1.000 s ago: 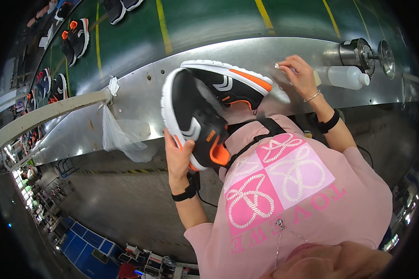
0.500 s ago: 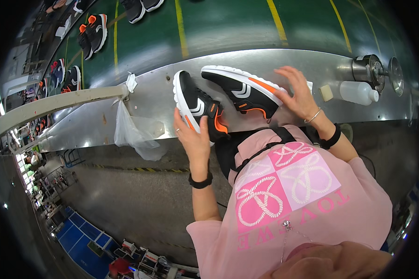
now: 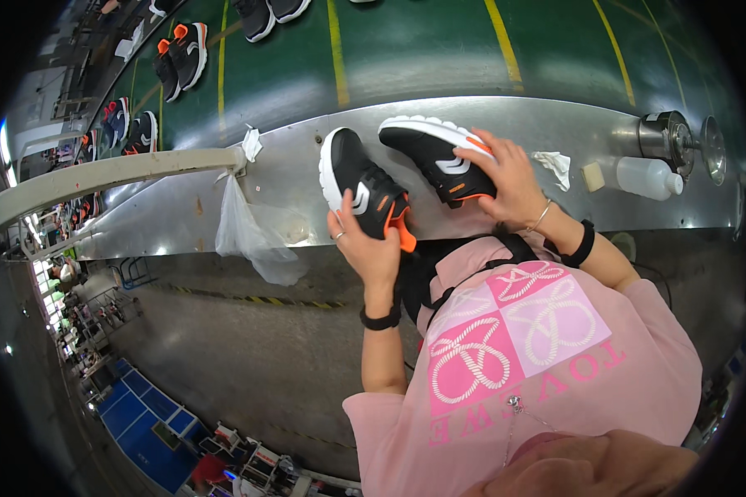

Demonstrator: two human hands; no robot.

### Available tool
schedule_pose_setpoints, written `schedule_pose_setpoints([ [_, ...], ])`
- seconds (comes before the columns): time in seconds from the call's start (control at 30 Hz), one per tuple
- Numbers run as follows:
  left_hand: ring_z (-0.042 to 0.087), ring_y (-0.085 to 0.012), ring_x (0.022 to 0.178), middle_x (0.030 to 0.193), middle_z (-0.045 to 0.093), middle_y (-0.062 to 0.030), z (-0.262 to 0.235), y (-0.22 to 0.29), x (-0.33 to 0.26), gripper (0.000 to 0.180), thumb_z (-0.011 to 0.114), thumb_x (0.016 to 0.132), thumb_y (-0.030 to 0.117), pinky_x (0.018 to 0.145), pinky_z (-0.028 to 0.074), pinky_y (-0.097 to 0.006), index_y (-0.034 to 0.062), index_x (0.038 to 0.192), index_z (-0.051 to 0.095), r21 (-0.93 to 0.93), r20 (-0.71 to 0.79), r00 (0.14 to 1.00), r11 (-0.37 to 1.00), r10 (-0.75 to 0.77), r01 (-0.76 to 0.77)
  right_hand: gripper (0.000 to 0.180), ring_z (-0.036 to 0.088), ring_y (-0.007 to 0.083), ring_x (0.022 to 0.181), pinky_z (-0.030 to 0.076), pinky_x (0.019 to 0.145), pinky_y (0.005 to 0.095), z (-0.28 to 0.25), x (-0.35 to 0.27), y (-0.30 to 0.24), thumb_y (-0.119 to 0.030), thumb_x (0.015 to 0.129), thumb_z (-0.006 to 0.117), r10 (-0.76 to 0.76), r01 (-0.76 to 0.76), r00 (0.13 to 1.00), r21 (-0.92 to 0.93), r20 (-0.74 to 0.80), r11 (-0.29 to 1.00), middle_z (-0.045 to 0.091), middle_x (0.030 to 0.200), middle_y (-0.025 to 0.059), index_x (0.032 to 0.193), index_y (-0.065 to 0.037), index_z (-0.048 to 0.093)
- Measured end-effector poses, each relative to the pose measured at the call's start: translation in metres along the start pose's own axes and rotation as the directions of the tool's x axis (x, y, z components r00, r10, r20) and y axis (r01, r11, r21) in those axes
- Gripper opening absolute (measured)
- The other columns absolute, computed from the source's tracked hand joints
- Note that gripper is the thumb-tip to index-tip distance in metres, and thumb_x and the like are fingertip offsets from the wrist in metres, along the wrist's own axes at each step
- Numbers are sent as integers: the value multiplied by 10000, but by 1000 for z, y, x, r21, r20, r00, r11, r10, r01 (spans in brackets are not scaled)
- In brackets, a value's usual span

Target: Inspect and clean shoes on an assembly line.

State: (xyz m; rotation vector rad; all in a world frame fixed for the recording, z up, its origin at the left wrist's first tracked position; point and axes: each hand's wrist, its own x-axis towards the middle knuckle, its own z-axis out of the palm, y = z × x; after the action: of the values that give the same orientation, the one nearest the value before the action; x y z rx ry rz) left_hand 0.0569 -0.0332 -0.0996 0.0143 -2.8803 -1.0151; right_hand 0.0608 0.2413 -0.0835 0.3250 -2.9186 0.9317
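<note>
Two black sneakers with white soles and orange linings sit on the metal bench, toes pointing away from me. My left hand [image 3: 368, 258] grips the heel end of the left sneaker [image 3: 350, 164], its fingers along the outer side and its thumb by the orange collar. Over the rear outer side of the right sneaker [image 3: 423, 146] my right hand [image 3: 512, 184] is closed, hiding most of its heel. This shoe is tilted, so the white sole edge shows along its far side. The two shoes stand apart, with bare metal between them.
Right of my hands on the metal bench [image 3: 290, 141] are a white tissue [image 3: 555, 168], a beige block [image 3: 593, 176], a white plastic bottle [image 3: 648, 178] and a steel pot [image 3: 665, 137]. A clear bag [image 3: 244, 232] hangs from the pale rail [image 3: 124, 171]. More shoes stand on the green conveyor [image 3: 406, 50].
My right hand has moved left and closed over the right sneaker's rear. My left hand has shifted to the left sneaker's heel, and that shoe sits more upright. The tissue is more visible.
</note>
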Motion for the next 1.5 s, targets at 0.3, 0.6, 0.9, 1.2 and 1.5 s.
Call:
schedule_pose_setpoints([
  [0.3,626,-311,1137,1253,616,-164,5,-72,-54,575,511,774,-48,992,526,-447,1,1347,523,-770,606,795,-267,-22,579,659,611,182,1133,495,1013,312,-10,-18,43,-39,725,533,227,-568,765,798,602,-202,588,1293,115,1382,-12,488],
  [0.6,671,-336,1058,1184,664,-217,22,-74,-66,398,455,859,-8,960,554,-442,-103,1222,589,-592,696,715,-514,62,621,424,699,179,895,587,827,297,14,-41,64,-66,789,530,159,-465,760,698,630,-545,703,1053,129,1191,37,620],
  [0.9,674,-316,1054,1191,665,-199,28,-58,-62,383,442,889,9,941,562,-405,-107,1224,587,-614,733,680,-447,-17,651,423,700,183,972,577,897,321,11,-48,56,-120,891,575,200,-459,792,779,577,-427,676,1185,133,1293,13,564],
  [1.2,667,-289,1070,1215,652,-191,39,-49,-55,394,396,885,-14,927,562,-390,-101,1217,587,-648,742,668,-326,-65,688,468,674,178,1064,567,929,303,8,-44,51,-69,905,594,192,-481,786,776,588,-407,635,1262,129,1362,-24,507],
  [1.5,674,-244,1017,1179,660,-172,29,-15,-41,378,388,912,9,864,571,-335,-76,1221,588,-643,719,692,-314,67,699,421,658,182,1107,558,964,327,15,-45,54,-148,973,603,126,-480,697,590,706,-649,617,1300,120,1371,-41,520],
])
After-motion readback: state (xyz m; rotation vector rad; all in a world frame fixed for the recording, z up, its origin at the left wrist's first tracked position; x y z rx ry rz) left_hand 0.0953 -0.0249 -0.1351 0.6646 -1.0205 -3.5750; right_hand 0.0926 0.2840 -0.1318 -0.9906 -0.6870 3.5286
